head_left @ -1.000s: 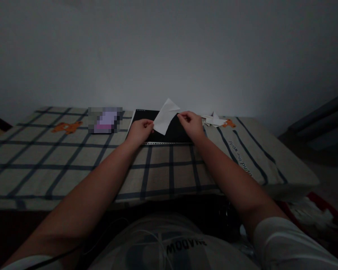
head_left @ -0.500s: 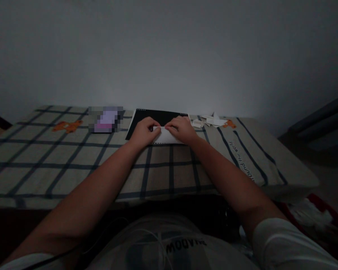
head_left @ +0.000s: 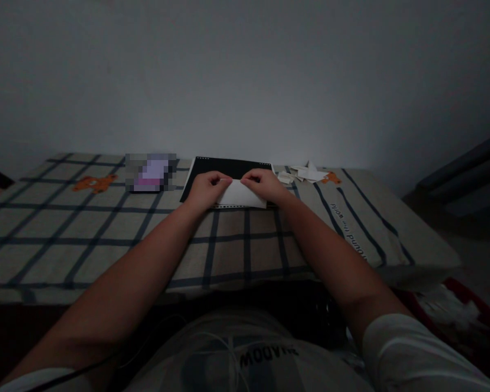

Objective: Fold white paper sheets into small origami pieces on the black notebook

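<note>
Currently both hands are down on a folded white paper (head_left: 242, 195) that lies flat on a black board (head_left: 228, 167) at the far middle of the tabletop (head_left: 106, 234), which is covered by a checked cloth with orange bear prints. Left hand (head_left: 206, 188) holds the paper's left end, fingers curled over its top edge. Right hand (head_left: 265, 185) holds the right end in the same way, fingertips meeting the left ones near the fold's upper edge. Both hands are pressing or pinching the paper; neither is released.

Just right of the board: a small heap of white paper scraps (head_left: 306, 174). To the left, a blurred purple-grey object (head_left: 151, 172), content not readable. Plain wall behind. Light is very dim.

Risks, as judged from this frame:
- Edges may be misaligned before the crease is pressed; poor light makes checking hard.
- Paper may slide on the smooth board if one hand presses harder than the other, giving a skewed fold.
- Board rests on soft cloth, so pressure could shift it.
</note>
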Motion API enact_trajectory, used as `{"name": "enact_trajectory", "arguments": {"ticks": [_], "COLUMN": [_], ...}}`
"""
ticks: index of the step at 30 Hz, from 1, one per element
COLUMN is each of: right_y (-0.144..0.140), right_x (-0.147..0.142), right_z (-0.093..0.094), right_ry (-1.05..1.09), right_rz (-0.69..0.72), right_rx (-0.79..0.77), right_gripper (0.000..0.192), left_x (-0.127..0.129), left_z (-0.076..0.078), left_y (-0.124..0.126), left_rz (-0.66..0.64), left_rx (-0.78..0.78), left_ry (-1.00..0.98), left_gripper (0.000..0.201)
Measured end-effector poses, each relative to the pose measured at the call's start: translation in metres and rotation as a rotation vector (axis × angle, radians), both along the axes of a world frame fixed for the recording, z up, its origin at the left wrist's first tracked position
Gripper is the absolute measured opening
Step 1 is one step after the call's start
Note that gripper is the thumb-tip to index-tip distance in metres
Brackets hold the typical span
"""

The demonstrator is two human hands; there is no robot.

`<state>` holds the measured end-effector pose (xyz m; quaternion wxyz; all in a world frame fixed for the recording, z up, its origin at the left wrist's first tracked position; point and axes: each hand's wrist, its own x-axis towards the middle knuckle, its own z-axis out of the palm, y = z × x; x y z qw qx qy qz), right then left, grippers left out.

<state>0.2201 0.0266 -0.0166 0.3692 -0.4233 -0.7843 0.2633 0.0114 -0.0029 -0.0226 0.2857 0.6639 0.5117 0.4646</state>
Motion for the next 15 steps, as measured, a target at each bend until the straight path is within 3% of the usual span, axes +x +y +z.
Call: {"name": "enact_trajectory", "arguments": {"ticks": [7,15], "right_y": [0.013,0.020], "right_x": [0.025,0.033], "right_z": [-0.002,-0.005], "right_ry": [-0.003,-0.092], "right_rz": [-0.034,-0.109], "right_rx": [-0.080,-0.160], "right_gripper": [0.013,0.018], "left_x": [-0.007,-0.011], "left_z": [0.004,-0.006], "left_y": [0.003,0.014], "left_rz": [0.060,0.118], "left_rx": [-0.048,-0.110], "left_ry": [-0.034,0.003], "left_gripper": [0.022,0.029]}}
